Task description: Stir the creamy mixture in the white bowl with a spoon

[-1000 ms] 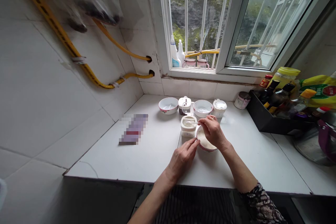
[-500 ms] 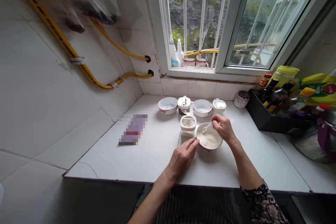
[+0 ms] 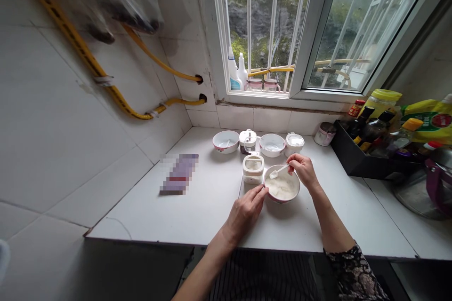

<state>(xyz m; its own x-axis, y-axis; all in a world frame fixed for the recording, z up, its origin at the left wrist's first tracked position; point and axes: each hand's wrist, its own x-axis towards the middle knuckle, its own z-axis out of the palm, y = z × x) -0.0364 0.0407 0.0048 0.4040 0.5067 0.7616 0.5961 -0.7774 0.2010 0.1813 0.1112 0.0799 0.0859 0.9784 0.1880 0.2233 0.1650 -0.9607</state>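
My right hand pinches the handle of a small white spoon. Its scoop end is over the pale, whitish contents inside a bowl with a pinkish outside. At the bowl's near left rim, my left hand holds it with the fingertips, thumb partly hidden. Just left of the bowl stands a white-rimmed clear container with whitish stuff in it. Behind are two white bowls, the left one and the right one, with a lidded jar between them and a white jar to the right.
A blurred purple packet-like thing lies on the white counter to the left. On the right, a black box holds several bottles, near a glass-lidded pot. A small jar stands by the wall below the window.
My right hand has shifted slightly right, and the spoon's scoop has moved a little left and up over the bowl. My left hand and the bowl have barely moved.
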